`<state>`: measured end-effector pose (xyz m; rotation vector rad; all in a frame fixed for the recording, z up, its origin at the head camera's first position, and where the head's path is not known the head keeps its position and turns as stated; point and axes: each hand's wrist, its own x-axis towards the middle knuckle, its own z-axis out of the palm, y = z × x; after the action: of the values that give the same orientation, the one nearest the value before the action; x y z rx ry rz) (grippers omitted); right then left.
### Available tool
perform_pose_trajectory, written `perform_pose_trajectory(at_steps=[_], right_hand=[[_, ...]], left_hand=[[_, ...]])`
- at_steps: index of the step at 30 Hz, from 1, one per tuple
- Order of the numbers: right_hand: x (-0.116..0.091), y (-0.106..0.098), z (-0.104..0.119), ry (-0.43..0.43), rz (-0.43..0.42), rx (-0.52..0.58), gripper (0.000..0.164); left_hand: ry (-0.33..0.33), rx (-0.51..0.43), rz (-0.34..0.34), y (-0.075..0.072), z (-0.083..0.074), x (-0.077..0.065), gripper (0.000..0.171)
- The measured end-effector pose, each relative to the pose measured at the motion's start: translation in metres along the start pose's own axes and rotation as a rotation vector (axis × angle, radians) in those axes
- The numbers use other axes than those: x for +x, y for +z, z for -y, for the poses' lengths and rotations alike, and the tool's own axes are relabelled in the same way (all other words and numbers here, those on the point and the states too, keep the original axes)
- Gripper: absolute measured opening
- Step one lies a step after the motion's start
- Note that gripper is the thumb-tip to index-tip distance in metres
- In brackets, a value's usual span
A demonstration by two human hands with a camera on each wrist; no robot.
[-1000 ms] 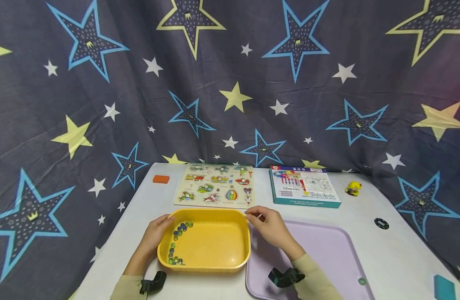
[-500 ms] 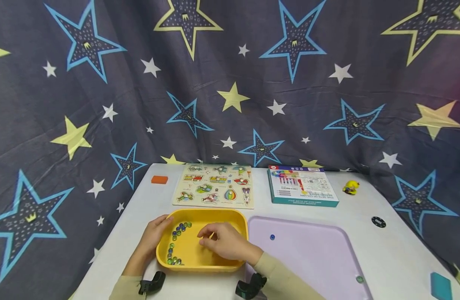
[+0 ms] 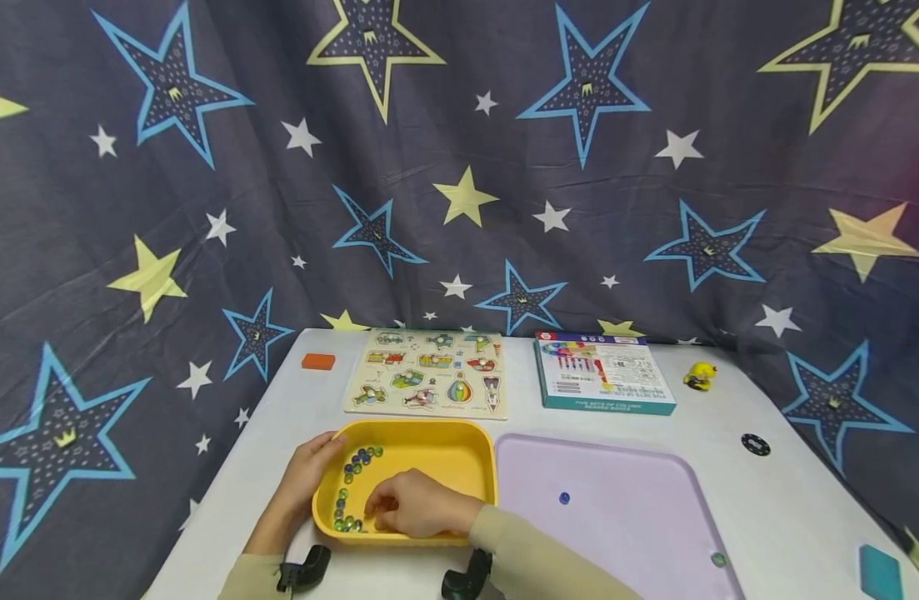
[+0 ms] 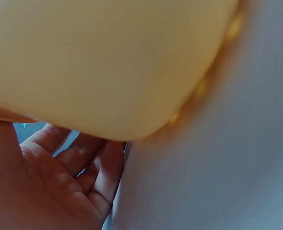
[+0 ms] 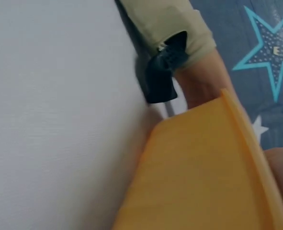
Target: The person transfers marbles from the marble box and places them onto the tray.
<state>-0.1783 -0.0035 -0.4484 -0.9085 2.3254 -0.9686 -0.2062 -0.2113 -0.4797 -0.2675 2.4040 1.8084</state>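
A yellow plastic tub point(image 3: 459, 454) stands on the table with several glass marbles point(image 3: 342, 503) along its left side and front left corner. My left hand point(image 3: 306, 472) grips the tub's left side, thumb at the rim; in the left wrist view its fingers point(image 4: 101, 172) lie against the outer wall. My right hand point(image 3: 422, 505) reaches into the tub, bent fingers pointing down beside the front left marbles; nothing shows between them. The tub wall mostly hides this hand in the right wrist view. A blue marble point(image 3: 564, 498) lies on the lilac tray point(image 3: 616, 533).
A green marble point(image 3: 718, 560) lies by the tray's right edge. Behind the tub is a picture puzzle board point(image 3: 429, 373); a teal-sided box point(image 3: 605, 375) is to its right. Around them are an orange block point(image 3: 318, 362), yellow duck toy point(image 3: 700, 377), black chip point(image 3: 756, 445) and teal block point(image 3: 881, 572).
My right hand has moved left from the tub's right rim into the tub, down towards the front left marbles. The blue marble has come into sight on the tray and rolled right and nearer.
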Motion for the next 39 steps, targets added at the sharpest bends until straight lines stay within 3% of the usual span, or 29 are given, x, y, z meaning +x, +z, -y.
perform_pose_trajectory(at_steps=[10,21,30,34,39], right_hand=[[0.0054,0.0018,0.0052,0.046,0.104,0.032,0.012],[0.0085,0.0038,0.0049,0.069,0.133,0.081,0.011],[0.0077,0.0034,0.0022,0.036,0.164,0.123,0.01],[0.006,0.0018,0.0009,0.007,0.149,0.165,0.011],[0.0008,-0.0054,-0.0001,-0.033,0.06,0.198,0.008]], left_hand=[[0.014,0.003,-0.01,0.0014,-0.0027,-0.0014,0.048],[0.023,-0.005,-0.01,0.0015,-0.0022,-0.0022,0.048],[0.034,-0.002,-0.008,0.0004,-0.0001,-0.0025,0.048],[0.031,-0.008,-0.006,0.001,-0.0002,-0.0023,0.049],[0.02,-0.003,-0.006,0.0011,0.0002,-0.0018,0.048]])
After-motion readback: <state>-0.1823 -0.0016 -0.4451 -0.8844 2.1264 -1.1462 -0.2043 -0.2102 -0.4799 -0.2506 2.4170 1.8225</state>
